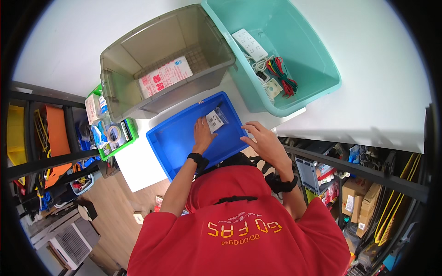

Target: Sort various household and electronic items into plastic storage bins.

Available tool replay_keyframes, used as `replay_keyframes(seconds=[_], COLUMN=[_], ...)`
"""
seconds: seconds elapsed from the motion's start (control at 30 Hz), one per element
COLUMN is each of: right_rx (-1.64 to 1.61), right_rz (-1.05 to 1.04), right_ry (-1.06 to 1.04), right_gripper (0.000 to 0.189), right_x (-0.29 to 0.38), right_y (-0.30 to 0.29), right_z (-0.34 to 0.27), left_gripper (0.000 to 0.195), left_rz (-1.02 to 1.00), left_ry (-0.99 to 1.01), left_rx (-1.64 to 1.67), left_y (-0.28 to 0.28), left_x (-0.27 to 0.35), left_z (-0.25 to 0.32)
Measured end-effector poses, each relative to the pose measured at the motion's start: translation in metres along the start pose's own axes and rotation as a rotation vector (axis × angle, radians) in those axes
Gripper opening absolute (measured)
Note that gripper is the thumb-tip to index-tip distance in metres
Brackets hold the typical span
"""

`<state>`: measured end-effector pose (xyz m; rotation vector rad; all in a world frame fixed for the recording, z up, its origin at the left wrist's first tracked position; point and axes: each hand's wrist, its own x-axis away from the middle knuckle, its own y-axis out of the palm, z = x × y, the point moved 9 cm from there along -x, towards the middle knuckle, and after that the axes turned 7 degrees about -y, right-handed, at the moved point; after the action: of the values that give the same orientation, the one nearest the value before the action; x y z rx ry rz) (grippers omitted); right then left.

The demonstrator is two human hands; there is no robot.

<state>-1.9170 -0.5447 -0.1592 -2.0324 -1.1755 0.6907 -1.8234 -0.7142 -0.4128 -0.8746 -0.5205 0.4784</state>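
Note:
A shallow blue plastic tray (pixel 165 138) lies before me. Inside it, toward the far right corner, is a small clear plastic packet (pixel 221 115) with a white printed label (pixel 214 121). My left hand (pixel 203 135) is flat in the tray, its fingertips at the label's left edge; whether they touch it I cannot tell. At the tray's right rim, my right hand (pixel 264 141) hovers with fingers apart and slightly bent, holding nothing. Both wrists wear black bands.
Beyond the tray stand a grey translucent bin (pixel 165 100) with a printed white box (pixel 165 76) and a teal bin (pixel 310 93) holding a power strip (pixel 250 44) and bundled cables (pixel 283 77). A green basket (pixel 119 148) of supplies is left. Loaded shelves flank both sides.

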Motion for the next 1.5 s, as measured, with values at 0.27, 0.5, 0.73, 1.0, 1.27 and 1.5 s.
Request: replay_keyframes(seconds=[0.27, 0.5, 0.73, 1.0, 1.27, 1.5], right_rx=[-0.04, -0.055, -0.165, -0.356, -0.844, -0.982], right_rz=[-0.091, -0.101, -0.154, -0.233, -0.378, -0.292], right_ry=[0.09, 0.097, 0.007, -0.09, 0.03, -0.041], right_gripper=[0.032, 0.036, 0.038, 0.049, 0.04, 0.037], right_x=[0.003, 0.003, -0.001, -0.044, -0.069, -0.077], right_y=[0.004, -0.01, 0.02, 0.031, 0.044, 0.032], right_z=[0.037, 0.06, 0.066, 0.022, -0.028, -0.069], left_gripper=[0.101, 0.089, 0.084, 0.086, 0.082, 0.083], left_rz=[0.021, 0.016, 0.139, 0.204, 0.48, 0.591], left_ry=[-0.021, -0.152, -0.083, -0.113, -0.198, -0.249], left_rx=[-0.125, -0.108, -0.043, 0.373, 0.281, 0.418], left_y=[0.028, 0.022, -0.046, -0.162, -0.229, -0.243], left_x=[-0.014, -0.02, 0.013, 0.078, 0.125, 0.142], left_z=[0.0, -0.008, 0.018, 0.081, 0.108, 0.101])
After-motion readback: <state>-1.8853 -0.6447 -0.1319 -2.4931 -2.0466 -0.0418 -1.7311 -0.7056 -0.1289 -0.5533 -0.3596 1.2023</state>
